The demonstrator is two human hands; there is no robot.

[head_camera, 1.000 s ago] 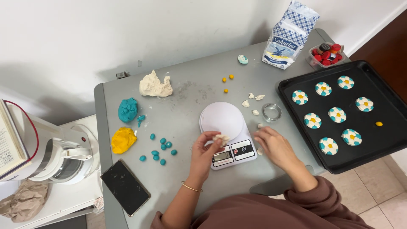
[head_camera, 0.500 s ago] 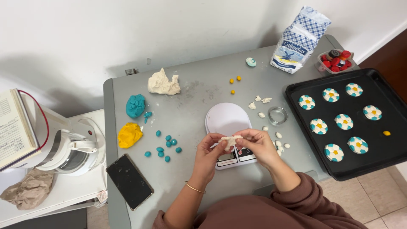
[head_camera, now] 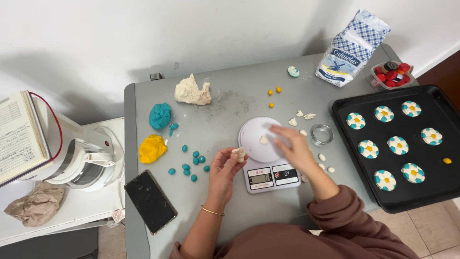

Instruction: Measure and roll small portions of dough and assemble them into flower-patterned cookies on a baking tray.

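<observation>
Now, what I see from up here:

Left hand: my left hand (head_camera: 224, 168) is near the middle of the frame, pinching a small white dough bit (head_camera: 238, 153) in its fingertips, just left of the scale.
Right hand: my right hand (head_camera: 292, 146) is over the right edge of the scale plate, fingers loose and a bit blurry; I cannot tell if it holds anything.
Scale: the white kitchen scale (head_camera: 268, 175) sits in the middle, with a tiny dough piece (head_camera: 263, 139) lying on its round plate.
Table: the grey table (head_camera: 230, 96) fills the middle of the frame.
Dough lumps: a white lump (head_camera: 191, 92) at the upper left, a teal lump (head_camera: 160, 115) below it, a yellow lump (head_camera: 152, 148) lower still.
Teal balls: small teal balls (head_camera: 191, 163) lie between the yellow lump and my left hand.
Ring cutter: a metal ring (head_camera: 321, 134) lies just right of my right hand.
Tray: a black tray (head_camera: 431, 192) on the right holds round white-and-teal cookies (head_camera: 397, 145).
Phone: a black phone (head_camera: 150, 201) lies at the lower left.
Flour bag: a checked bag (head_camera: 352, 48) stands at the upper right.
</observation>
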